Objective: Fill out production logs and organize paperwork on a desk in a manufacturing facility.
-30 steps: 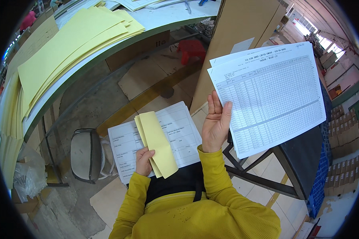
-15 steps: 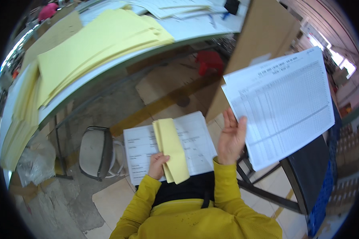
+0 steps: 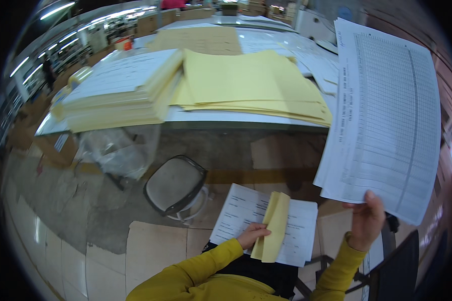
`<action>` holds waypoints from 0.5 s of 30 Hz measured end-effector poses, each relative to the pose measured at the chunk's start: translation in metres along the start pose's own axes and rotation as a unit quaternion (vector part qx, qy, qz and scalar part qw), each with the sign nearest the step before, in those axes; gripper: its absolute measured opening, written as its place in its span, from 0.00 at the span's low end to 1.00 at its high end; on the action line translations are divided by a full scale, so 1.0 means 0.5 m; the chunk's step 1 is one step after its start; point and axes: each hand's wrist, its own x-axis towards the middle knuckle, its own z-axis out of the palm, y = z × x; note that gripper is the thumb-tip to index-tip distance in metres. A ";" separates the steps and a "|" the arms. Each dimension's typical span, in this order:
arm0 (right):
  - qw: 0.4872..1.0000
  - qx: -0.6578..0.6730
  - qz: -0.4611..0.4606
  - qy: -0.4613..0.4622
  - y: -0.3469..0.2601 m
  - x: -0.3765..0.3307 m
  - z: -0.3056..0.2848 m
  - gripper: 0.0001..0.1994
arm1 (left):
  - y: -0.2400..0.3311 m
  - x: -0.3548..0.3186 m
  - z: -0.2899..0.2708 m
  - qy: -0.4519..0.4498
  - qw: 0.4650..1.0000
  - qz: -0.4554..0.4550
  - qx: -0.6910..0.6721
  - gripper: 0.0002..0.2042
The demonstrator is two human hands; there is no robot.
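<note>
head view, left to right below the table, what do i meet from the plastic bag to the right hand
Plastic bag → grey seat → left hand → folded yellow paper → right hand.

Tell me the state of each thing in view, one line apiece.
Left hand: closed on folded yellow paper
Right hand: gripping printed sheets
Folded yellow paper: doubled over, above lap paper
Printed sheets: raised, overlapping
Lap paper: partly covered
Yellow sheets: loosely piled
Paper stack: layered, on the table
Plastic bag: crumpled
</note>
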 end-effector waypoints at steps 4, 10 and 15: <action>0.994 0.042 0.042 -0.088 -0.049 0.052 0.057 0.12 | -0.011 0.000 -0.008 -0.010 1.000 0.019 0.001 0.14; 0.997 0.040 0.016 -0.057 -0.109 0.108 0.114 0.15 | -0.010 -0.005 0.000 -0.056 0.998 0.024 0.016 0.14; 0.993 -0.033 0.011 -0.116 -0.130 0.172 0.140 0.14 | -0.025 0.005 -0.013 -0.062 0.997 0.044 0.024 0.13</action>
